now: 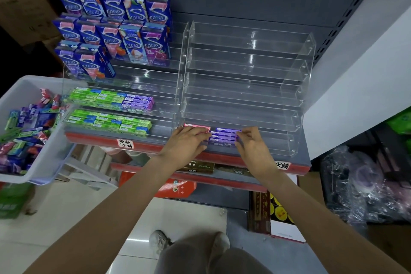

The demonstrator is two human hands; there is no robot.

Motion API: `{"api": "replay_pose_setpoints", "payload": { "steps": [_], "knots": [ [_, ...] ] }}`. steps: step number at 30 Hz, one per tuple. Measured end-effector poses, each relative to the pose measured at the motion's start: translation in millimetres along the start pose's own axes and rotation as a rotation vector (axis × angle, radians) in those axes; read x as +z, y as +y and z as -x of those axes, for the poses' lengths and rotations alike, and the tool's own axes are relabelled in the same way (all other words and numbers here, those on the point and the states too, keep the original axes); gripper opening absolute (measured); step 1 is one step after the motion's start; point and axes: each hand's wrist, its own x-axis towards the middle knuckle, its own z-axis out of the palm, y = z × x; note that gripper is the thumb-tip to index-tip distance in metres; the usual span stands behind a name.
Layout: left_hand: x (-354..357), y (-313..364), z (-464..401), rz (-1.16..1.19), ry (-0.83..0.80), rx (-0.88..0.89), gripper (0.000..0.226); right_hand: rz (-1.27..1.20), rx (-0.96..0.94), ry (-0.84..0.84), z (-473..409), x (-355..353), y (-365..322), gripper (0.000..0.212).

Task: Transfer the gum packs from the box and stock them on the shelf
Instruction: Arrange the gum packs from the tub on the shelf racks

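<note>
Several purple gum packs (224, 136) lie in the front row of the right clear acrylic rack (300, 104) on the shelf. A pink pack (195, 126) lies at that row's left end. My left hand (185, 143) rests flat on the packs' left side, fingers straight and touching the purple stack. My right hand (251, 146) pinches the right end of the purple stack with curled fingers. The white plastic box (42, 162) at the left holds a heap of loose gum packs (24, 131).
The left acrylic rack (178, 86) holds green and purple stick packs (109, 108) in front and tall blue gum boxes (111, 26) behind. The red shelf edge (144, 145) carries handwritten labels. Lower shelves hold boxes; black bags (364, 184) lie at right.
</note>
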Motion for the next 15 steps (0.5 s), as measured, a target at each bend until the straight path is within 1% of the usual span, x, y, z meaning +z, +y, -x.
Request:
{"api": "replay_pose_setpoints", "payload": {
  "steps": [2,6,11,15],
  "knots": [
    [1,2,-1,0.039,0.03,-0.019,0.047,0.046,-0.003,-0.028,0,-1,-2,0.036],
    [7,4,-1,0.016,0.119,-0.078,0.046,0.309,-0.08,-0.148,-4,-5,-4,0.05],
    [8,10,-2,-0.066,0.141,-0.11,0.044,0.485,-0.138,-0.093,-6,-2,-10,0.047],
    [9,12,-4,-0.126,0.147,-0.128,0.045,0.447,-0.13,-0.059,-4,4,-14,0.043]
  ]
}}
